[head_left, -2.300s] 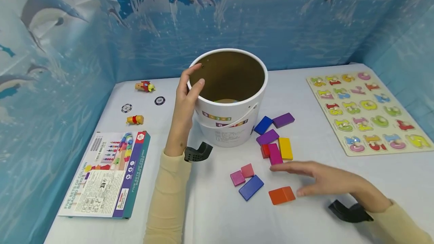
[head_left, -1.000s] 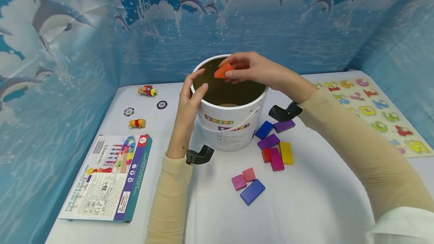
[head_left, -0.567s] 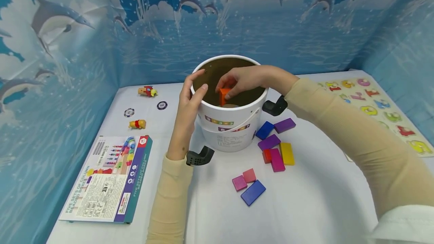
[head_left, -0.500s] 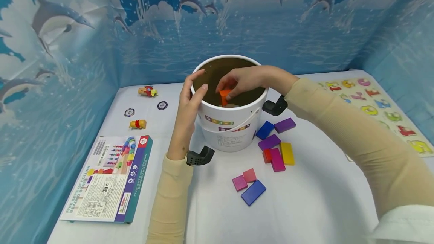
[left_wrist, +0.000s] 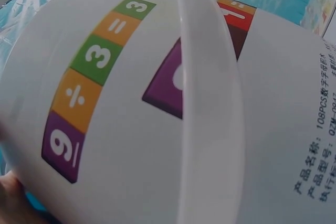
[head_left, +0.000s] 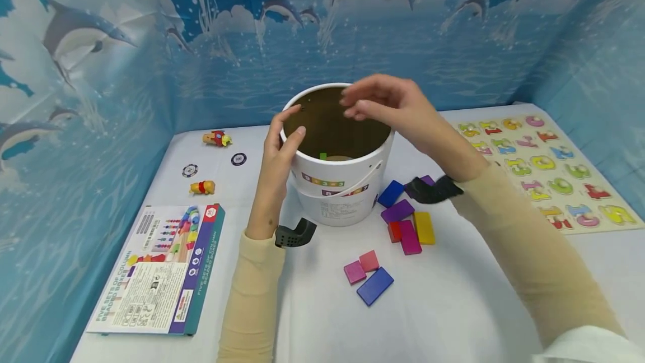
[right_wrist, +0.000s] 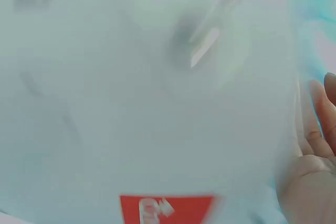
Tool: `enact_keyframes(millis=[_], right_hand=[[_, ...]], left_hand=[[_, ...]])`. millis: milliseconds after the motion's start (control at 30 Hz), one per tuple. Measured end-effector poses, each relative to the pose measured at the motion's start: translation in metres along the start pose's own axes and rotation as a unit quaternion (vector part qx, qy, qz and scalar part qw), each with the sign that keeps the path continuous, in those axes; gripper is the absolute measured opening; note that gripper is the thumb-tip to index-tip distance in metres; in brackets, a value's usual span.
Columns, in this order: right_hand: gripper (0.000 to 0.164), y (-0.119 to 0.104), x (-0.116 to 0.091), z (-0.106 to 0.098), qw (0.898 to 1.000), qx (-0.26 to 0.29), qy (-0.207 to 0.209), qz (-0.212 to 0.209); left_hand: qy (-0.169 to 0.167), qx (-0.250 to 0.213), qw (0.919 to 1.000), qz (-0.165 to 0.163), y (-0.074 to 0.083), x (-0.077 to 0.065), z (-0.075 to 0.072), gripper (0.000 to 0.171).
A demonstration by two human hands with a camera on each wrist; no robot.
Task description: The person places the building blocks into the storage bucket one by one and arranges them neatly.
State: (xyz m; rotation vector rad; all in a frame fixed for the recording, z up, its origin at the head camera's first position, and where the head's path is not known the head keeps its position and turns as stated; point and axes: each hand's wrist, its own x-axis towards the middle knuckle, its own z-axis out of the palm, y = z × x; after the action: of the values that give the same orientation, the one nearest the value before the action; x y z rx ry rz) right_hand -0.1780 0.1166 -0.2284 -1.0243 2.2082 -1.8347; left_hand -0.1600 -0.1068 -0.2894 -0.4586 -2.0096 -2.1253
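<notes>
A white bucket (head_left: 337,206) with a wire-thin white handle and printed number strips stands on the white-covered table. My left hand (head_left: 279,153) grips its left rim, thumb and forefinger over the edge; the other fingers are hidden. Above the bucket's right rim is my right hand (head_left: 388,102), fingers loosely bent, with nothing between them. Inside the bucket, a bit of green (head_left: 323,156) shows near the bottom; most of the inside is out of sight. The left wrist view shows the printed bucket wall (left_wrist: 131,129) close up. The right wrist view is blurred, with my right fingers (right_wrist: 323,124) at its edge.
In front of the bucket lie a blue block (head_left: 375,286), a pink block (head_left: 355,273) and a coral block (head_left: 369,261). A yellow block (head_left: 424,228) and several others cluster right of it. A number puzzle board (head_left: 559,184) lies far right, a boxed toy (head_left: 156,273) left.
My right hand carried an orange-red block from the table into the bucket and let go of it. It has since risen, bare, to the right rim. The left hand stayed on the bucket.
</notes>
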Motion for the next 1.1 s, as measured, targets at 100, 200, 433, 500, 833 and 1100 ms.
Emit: enact_keyframes(millis=[100,200,433,500,833,1100], right_hand=[[0.024,-0.002,-0.054,0.005,1.000,0.014,0.024,-0.012],[0.024,0.019,-0.101,0.022,0.999,-0.006,-0.021,0.031],[0.032,0.090,-0.150,0.063,0.975,-0.083,-0.108,0.173],[0.033,0.102,-0.154,0.070,0.971,-0.105,-0.114,0.181],[0.033,0.112,-0.154,0.084,0.953,-0.240,-0.125,0.140],[0.030,0.116,-0.156,0.083,0.967,-0.132,-0.117,0.184]], left_hand=[[0.004,0.004,1.0000,-0.004,0.008,-0.003,0.003,0.044],[0.004,0.009,0.9999,-0.004,0.016,-0.007,0.005,0.044],[0.001,0.010,0.9999,0.000,0.020,-0.008,0.008,0.044],[0.002,0.011,0.9999,-0.001,0.020,-0.007,0.007,0.044],[0.004,0.008,1.0000,0.003,0.007,-0.001,0.002,0.045],[0.003,0.004,1.0000,0.003,-0.005,0.000,-0.001,0.043]])
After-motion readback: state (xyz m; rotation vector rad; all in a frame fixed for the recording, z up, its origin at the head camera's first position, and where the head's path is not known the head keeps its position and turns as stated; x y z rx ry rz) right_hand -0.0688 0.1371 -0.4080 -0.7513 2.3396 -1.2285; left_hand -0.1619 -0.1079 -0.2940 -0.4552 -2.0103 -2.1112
